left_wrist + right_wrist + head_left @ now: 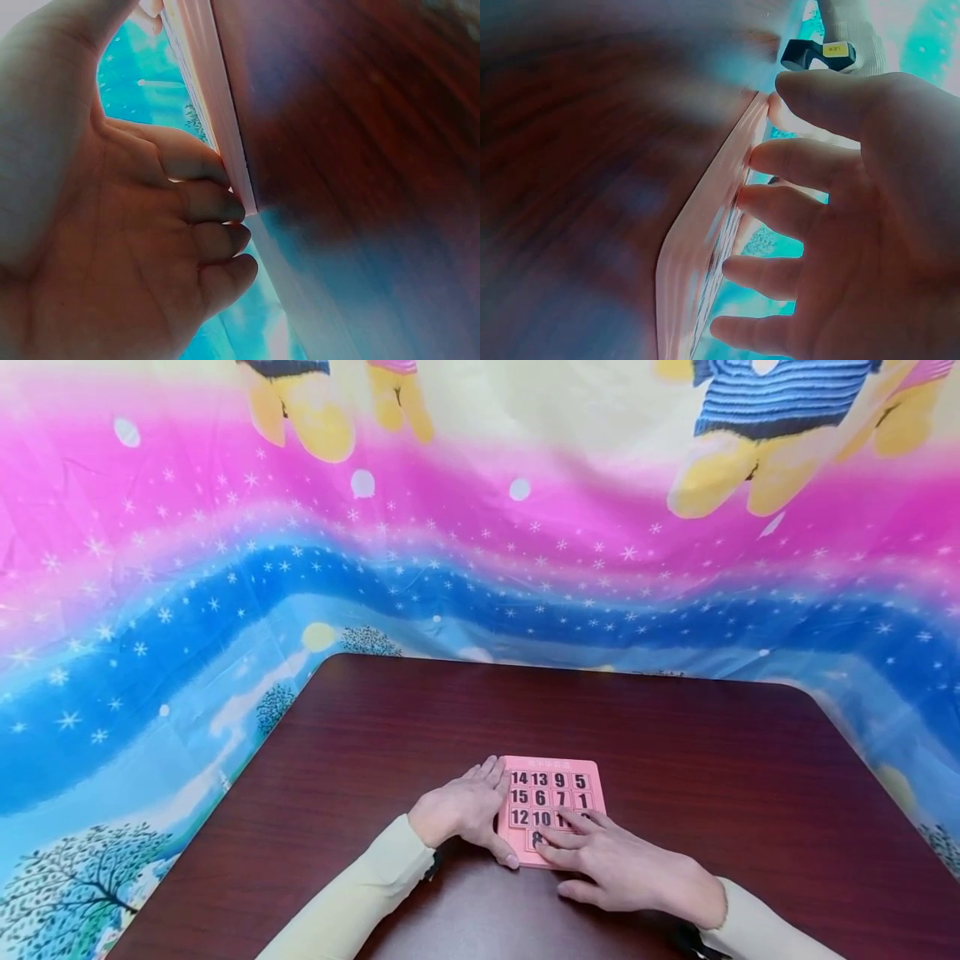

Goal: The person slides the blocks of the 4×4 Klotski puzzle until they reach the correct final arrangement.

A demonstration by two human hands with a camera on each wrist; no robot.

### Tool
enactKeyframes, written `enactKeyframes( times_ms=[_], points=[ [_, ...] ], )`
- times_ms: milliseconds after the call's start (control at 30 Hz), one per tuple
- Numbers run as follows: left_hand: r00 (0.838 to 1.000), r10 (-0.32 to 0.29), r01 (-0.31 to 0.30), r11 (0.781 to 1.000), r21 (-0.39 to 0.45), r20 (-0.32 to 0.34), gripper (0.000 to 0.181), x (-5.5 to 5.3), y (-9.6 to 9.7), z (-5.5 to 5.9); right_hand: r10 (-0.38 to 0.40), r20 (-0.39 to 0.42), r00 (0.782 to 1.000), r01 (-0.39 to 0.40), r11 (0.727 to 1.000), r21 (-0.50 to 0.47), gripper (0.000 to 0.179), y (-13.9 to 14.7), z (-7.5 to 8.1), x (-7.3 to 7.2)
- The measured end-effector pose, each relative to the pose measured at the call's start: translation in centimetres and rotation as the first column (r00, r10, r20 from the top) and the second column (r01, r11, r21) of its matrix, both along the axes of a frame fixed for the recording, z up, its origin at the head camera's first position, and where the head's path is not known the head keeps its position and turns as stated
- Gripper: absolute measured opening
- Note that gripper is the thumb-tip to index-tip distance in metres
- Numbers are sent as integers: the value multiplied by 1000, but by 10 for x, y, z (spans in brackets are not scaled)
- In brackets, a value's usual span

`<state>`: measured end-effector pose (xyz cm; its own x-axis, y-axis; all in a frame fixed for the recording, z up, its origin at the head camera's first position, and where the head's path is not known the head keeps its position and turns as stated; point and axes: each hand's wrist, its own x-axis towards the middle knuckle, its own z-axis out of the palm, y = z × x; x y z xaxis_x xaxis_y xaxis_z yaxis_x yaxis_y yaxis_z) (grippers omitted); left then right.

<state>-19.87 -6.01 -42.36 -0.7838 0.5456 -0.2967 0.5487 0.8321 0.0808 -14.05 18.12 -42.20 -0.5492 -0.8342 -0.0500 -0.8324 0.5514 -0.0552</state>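
A pink sliding number puzzle [551, 763] lies flat on the table, its tiles printed with black numerals. The top row reads 14, 13, 9, 5, and the second 15, 6, 7, 1. No tile shows at the lower left, beside the 8. My left hand [468, 806] braces the puzzle's left side, fairly straight fingers along the edge and thumb at the near corner. Over the lower right tiles spreads my right hand [618, 860], with fingertips right at the 8 tile [536, 839] and several tiles hidden beneath. In the right wrist view its fingers [780, 210] are extended toward the tile faces.
The dark reddish-brown table [420, 718] has rounded far corners. Behind and beside it hangs a colourful printed cloth [480, 552] with snowflakes and trees. A dark wrist device with a yellow label [836, 50] sits on the left sleeve in the right wrist view.
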Motion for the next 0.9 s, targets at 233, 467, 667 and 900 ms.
enactKeyframes(
  times_ms=[233,467,667,900],
  points=[
    [1000,-4,4,1000,-2,-8,129,0,0,-2,-7,35,999,7,1000,-14,49,10,0,2],
    [1000,6,-6,1000,-9,-5,129,0,-3,-1,-1,30,1000,1,1000,-14,50,3,3,-5],
    [1000,2,-2,1000,0,-15,128,0,-4,-1,-46,75,996,46,999,3,55,-9,5,-15],
    [1000,-11,11,1000,1,-19,129,-1,-1,0,-66,123,990,67,998,-4,55,-18,4,-24]
  ],
)
